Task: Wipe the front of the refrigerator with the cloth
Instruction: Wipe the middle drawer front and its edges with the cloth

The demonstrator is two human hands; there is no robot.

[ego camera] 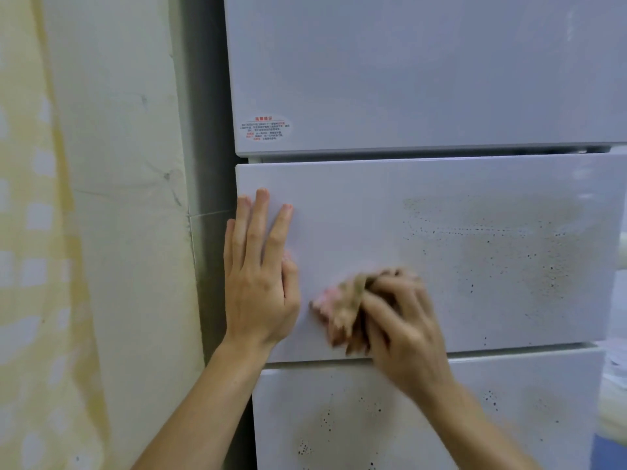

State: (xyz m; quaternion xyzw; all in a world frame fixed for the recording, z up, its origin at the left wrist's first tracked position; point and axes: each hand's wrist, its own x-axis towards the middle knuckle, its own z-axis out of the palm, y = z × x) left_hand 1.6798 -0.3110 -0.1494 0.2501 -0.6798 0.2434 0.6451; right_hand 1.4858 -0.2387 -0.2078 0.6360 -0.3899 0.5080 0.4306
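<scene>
The white refrigerator (407, 79) fills the view, with an upper door, a middle drawer front (356, 212) and a lower drawer front (339, 401). My left hand (259, 276) lies flat with straight fingers on the left edge of the middle drawer front. My right hand (403, 327) grips a crumpled pink and brownish cloth (339, 307) and presses it against the lower left part of that same front. The cloth and right hand are blurred. Brown smears and dark specks (509, 252) cover the right part of the middle front, and more dirty specks (332, 425) mark the lower front.
A small label with red print (265, 127) sits at the lower left corner of the upper door. A cream wall with yellowed, stained covering (84, 232) stands close on the left, with a dark gap (210, 198) between it and the refrigerator.
</scene>
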